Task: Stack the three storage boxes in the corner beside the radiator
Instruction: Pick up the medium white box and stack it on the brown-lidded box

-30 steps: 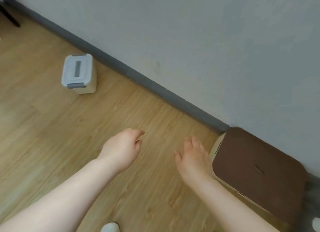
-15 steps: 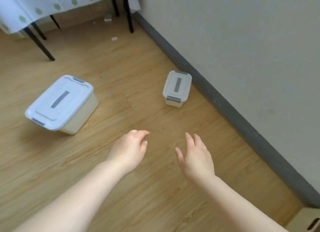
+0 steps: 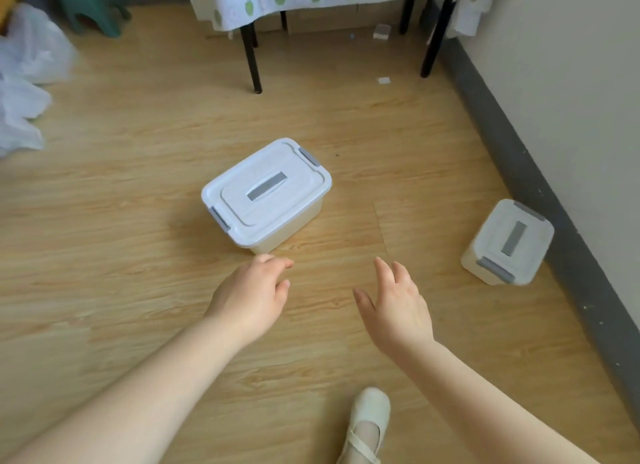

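Head view, floor: light wood-grain laminate floor (image 3: 104, 221), dark grey skirting board (image 3: 540, 193) under a pale wall on my right, a black-legged table (image 3: 251, 51) with a dotted cloth at the far end. Larger lidded storage box (image 3: 266, 195) mid-floor; smaller storage box (image 3: 509, 243) near the skirting. My left hand (image 3: 249, 299), loosely curled, and right hand (image 3: 398, 307), fingers spread, hover empty just short of the larger box.

1. Wooden floor (image 3: 121, 221) fills the frame.
2. Larger storage box (image 3: 266, 195) sits at centre.
3. Smaller storage box (image 3: 507, 243) sits at right, near the baseboard.
4. Plastic bags (image 3: 24, 79) lie upper left.
5. Table legs (image 3: 251, 60) stand at top.
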